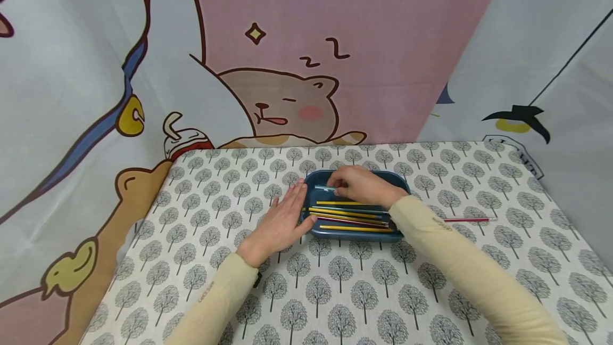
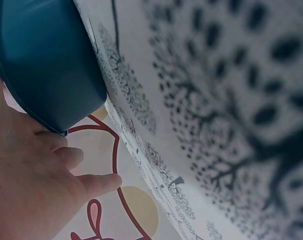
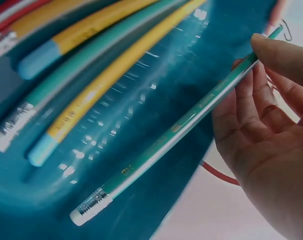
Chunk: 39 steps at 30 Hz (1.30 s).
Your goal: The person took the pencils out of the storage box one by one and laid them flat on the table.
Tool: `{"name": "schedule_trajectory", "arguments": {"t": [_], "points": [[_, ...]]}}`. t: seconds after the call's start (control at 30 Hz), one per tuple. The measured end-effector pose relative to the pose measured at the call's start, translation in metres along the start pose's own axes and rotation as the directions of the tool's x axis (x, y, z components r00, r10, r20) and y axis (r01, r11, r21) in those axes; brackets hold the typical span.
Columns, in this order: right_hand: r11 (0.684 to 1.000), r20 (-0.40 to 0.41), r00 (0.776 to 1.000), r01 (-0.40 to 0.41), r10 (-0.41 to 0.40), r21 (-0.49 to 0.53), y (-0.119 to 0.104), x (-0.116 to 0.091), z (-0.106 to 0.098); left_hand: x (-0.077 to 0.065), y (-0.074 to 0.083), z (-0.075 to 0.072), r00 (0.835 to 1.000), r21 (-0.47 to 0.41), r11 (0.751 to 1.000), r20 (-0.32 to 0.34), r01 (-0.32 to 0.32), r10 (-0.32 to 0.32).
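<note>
Here's the worktop, draped in tree-printed white cloth, its back edge meeting a cartoon backdrop where a sleeping bear lies against pink; more printed fabric flanks both sides. Towards that back edge, between the side edges, sits the blue tray. The left hand, fingers straight and thumb spread, rests at the tray's left end. And the right hand pinches a green pencil above the tray's back-left part! More pencils line its front half; a red pencil lies on the cloth, towards the worktop's right edge.
</note>
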State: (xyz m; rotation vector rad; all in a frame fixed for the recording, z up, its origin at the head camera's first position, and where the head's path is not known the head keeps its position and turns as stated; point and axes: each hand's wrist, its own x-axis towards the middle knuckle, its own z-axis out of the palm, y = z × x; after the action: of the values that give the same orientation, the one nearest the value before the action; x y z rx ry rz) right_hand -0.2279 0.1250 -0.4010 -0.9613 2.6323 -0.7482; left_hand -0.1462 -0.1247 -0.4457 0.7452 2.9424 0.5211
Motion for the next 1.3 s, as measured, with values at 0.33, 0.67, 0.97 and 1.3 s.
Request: {"name": "schedule_trajectory", "arguments": {"t": [0.33, 0.67, 0.97, 1.3], "points": [[1.000, -0.104, 0.994, 0.031, -0.030, 0.006, -0.013, -0.012, -0.023, 0.000, 0.001, 0.000, 1.000, -0.005, 1.000, 0.001, 0.006, -0.006], [0.997, -0.177, 0.981, 0.081, -0.080, 0.000, -0.023, -0.031, -0.041, 0.000, 0.002, 0.000, 1.000, -0.008, 1.000, 0.013, 0.015, -0.015], [0.995, -0.208, 0.973, 0.098, -0.101, -0.028, -0.025, -0.051, -0.049, 0.000, 0.001, 0.001, 1.000, -0.009, 1.000, 0.012, 0.015, -0.015], [0.995, -0.238, 0.966, 0.095, -0.100, -0.035, -0.024, -0.079, -0.057, -0.001, 0.001, 0.000, 1.000, -0.001, 1.000, -0.005, -0.002, 0.002]]}}
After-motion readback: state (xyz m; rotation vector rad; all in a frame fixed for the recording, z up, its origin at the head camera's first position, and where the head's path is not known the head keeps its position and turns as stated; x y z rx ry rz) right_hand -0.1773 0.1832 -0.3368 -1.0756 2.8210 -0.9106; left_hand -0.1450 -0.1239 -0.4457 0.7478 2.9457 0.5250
